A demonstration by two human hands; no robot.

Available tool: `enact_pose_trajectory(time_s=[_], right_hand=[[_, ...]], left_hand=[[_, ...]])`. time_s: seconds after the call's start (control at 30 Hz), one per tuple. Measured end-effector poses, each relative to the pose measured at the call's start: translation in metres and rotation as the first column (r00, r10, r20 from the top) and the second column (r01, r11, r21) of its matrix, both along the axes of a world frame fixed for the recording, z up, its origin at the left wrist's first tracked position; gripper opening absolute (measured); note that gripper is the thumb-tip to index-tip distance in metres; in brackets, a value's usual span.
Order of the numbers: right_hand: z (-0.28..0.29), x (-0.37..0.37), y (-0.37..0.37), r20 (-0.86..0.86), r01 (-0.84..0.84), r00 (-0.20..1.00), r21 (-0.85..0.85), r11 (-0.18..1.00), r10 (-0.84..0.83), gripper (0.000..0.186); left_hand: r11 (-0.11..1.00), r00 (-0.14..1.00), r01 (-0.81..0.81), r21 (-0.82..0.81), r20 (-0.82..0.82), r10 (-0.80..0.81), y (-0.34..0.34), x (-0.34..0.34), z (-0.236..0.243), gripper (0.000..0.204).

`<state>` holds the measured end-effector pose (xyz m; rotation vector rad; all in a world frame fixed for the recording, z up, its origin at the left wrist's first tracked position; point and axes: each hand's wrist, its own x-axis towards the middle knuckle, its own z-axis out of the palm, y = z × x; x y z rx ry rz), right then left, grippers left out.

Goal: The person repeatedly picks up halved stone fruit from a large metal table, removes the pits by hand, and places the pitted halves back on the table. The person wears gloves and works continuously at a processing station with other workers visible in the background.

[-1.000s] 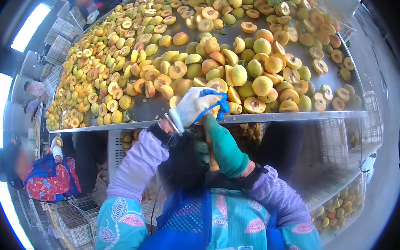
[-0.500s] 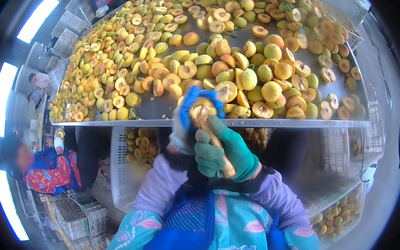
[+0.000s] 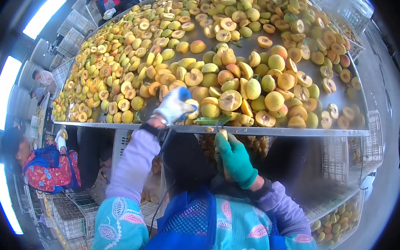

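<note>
Metal table point(image 3: 299, 131) spanned the view. Heaped on it: halved and whole yellow-orange fruit point(image 3: 121, 75). Green-gloved right hand point(image 3: 236, 162) was below the near edge, fingers wrapped around a wooden-handled tool point(image 3: 223, 134), tip up. Green leaf point(image 3: 212, 120) lay by that edge. White-blue-gloved left hand point(image 3: 174, 106), over the table, fingers narrowed, pinched a yellow fruit piece point(image 3: 192, 102).

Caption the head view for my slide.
At a fruit-strewn table, gloved left hand touches a fruit piece; right hand grips a wooden-handled tool.
</note>
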<state>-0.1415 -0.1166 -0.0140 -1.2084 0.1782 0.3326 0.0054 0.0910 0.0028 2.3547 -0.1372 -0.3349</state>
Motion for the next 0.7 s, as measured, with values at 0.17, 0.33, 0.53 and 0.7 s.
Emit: enact_pose_trajectory(time_s=[0.17, 0.33, 0.53, 0.7], right_hand=[[0.025, 0.011, 0.009, 0.329, 0.038, 0.937, -0.437, 0.899, 0.12, 0.031], [0.015, 0.009, 0.019, 0.32, 0.073, 0.942, -0.486, 0.871, 0.099, 0.032], [-0.004, -0.005, 0.028, 0.32, 0.152, 0.946, -0.301, 0.941, -0.05, 0.033], [0.005, -0.008, 0.026, 0.293, 0.174, 0.952, -0.265, 0.948, -0.093, 0.031]], left_hand=[[0.901, 0.948, 0.261, -0.346, 0.27, -0.171, -0.003, -0.053, 0.024, 0.028], [0.935, 0.78, 0.354, -0.013, 0.556, -0.287, -0.026, -0.072, 0.01, 0.027], [0.826, 0.973, 0.205, -0.525, 0.203, -0.113, -0.058, -0.077, 0.018, 0.033], [0.908, 0.886, 0.237, -0.344, 0.459, -0.058, -0.07, -0.082, 0.015, 0.023]])
